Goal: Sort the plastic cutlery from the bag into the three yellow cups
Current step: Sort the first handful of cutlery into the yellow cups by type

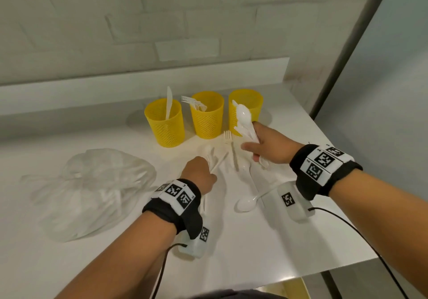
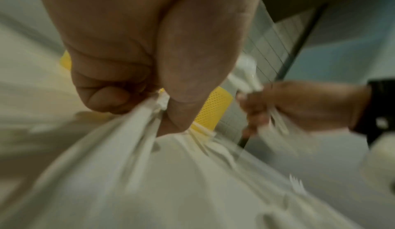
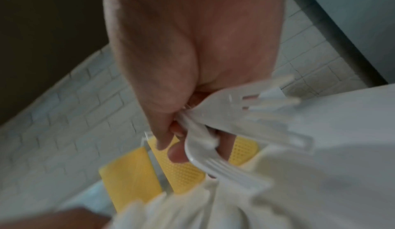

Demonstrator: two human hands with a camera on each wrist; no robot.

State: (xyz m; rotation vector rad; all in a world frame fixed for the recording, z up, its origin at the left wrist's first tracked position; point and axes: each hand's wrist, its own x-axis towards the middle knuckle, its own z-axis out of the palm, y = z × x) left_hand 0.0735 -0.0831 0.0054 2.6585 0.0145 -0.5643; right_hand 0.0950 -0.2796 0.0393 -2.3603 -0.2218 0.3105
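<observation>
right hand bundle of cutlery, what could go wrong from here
The right hand grips a mixed bundle: spoons show in the head view, a fork in the wrist view. Dropped together into the right cup, they would land unsorted. The bundle is close to that cup and might tip it. The left hand pinches several white pieces at once; one could slip.

Head view high above the white table (image 1: 289,240), facing forward and down, both wrists in frame, left wrist view close under the palm, blurred, right wrist view likewise, all three sharing the yellow cups (image 1: 206,115).
</observation>
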